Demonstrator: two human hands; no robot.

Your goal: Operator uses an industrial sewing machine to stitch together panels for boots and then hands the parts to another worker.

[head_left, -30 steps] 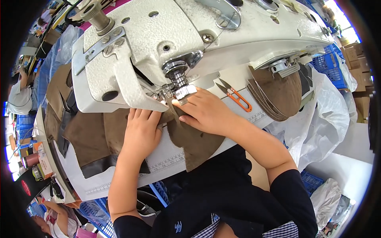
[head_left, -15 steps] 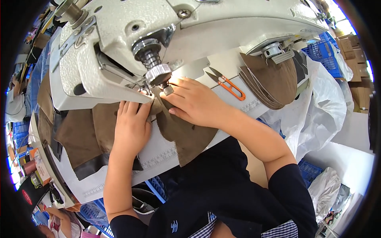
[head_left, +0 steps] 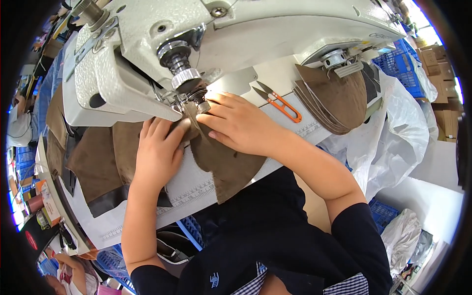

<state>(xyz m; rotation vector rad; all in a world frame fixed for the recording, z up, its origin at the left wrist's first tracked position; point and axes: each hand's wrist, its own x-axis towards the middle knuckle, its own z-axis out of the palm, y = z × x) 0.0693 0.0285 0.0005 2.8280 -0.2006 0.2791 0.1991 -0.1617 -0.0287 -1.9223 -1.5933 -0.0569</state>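
A brown suede-like piece [head_left: 231, 169] lies under the needle area of a white sewing machine [head_left: 275, 37], its lower part hanging toward me over the bed's edge. My left hand [head_left: 160, 150] rests left of the needle, fingers stretched forward, their tips touching brown material by the presser foot. To the right, my right hand [head_left: 241, 123] lies on the piece with fingers extended and the thumb apart. The machine head partly hides the fingertips and the stitching point. Orange-handled thread snips [head_left: 280, 104] lie just beyond my right hand.
A stack of brown cut pieces [head_left: 337, 101] sits at the right under the machine arm. More brown pieces [head_left: 93, 160] spread leftward. A printed ruler [head_left: 191, 194] runs along the near edge. Clear plastic sheeting [head_left: 393, 132] hangs at right; a co-worker [head_left: 76, 273] is at lower left.
The machine and table sit slightly further left and higher in the picture. Both hands stay on the brown material, my left hand a little further left. The snips remain on the bed.
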